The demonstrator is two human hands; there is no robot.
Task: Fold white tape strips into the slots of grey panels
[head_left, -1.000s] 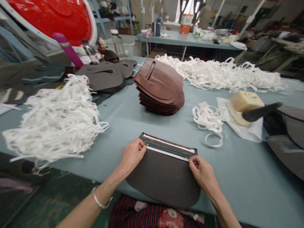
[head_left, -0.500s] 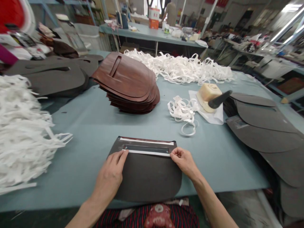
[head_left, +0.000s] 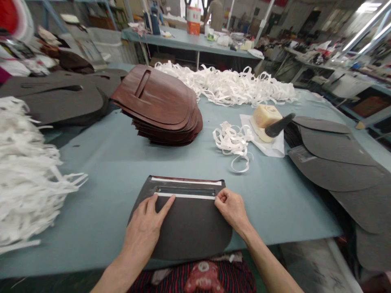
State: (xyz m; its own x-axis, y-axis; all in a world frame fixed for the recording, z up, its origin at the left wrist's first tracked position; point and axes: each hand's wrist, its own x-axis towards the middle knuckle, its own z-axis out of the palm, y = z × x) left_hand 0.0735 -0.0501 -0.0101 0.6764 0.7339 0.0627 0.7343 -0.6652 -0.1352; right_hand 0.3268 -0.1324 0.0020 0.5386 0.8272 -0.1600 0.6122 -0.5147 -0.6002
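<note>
A dark grey leather panel [head_left: 189, 228] with a slot lies at the table's near edge, its lining side up. Two white tape strips [head_left: 186, 196] run along the slot's edges. My left hand [head_left: 146, 228] rests flat on the panel, its fingers stretched toward the lower strip. My right hand [head_left: 230, 207] pinches the right end of that lower strip.
A stack of brown leather panels [head_left: 159, 106] sits mid-table. White strip piles lie at the left [head_left: 24, 171] and at the back [head_left: 229, 85]. Loose strips [head_left: 233, 142], a yellowish block with a black handle [head_left: 269, 120] and dark panels [head_left: 336, 162] are at the right.
My left hand has gone from pinching the strip's left end to lying flat on the panel. My head has turned right, shifting the view. My right hand keeps its pinch.
</note>
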